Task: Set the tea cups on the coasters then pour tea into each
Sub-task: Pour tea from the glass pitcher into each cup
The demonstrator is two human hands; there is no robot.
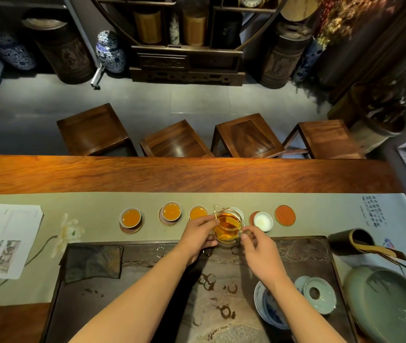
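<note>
both hands' grip clamped on pitcher [228, 227] | fourth cup [237, 212] mostly hidden, maybe empty | risk: blind overfill onto runner [93, 219]

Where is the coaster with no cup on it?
The bare coaster is at the right end of the row on the table runner, just right of the empty white cup.

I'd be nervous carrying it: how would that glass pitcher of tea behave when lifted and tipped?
The glass pitcher looks thin-walled and clear, so probably fragile. It is well filled with amber tea, so likely weighty for its size and apt to slosh. Both the left hand and the right hand touch it, which suggests smooth glass needs a steady grip.
</note>
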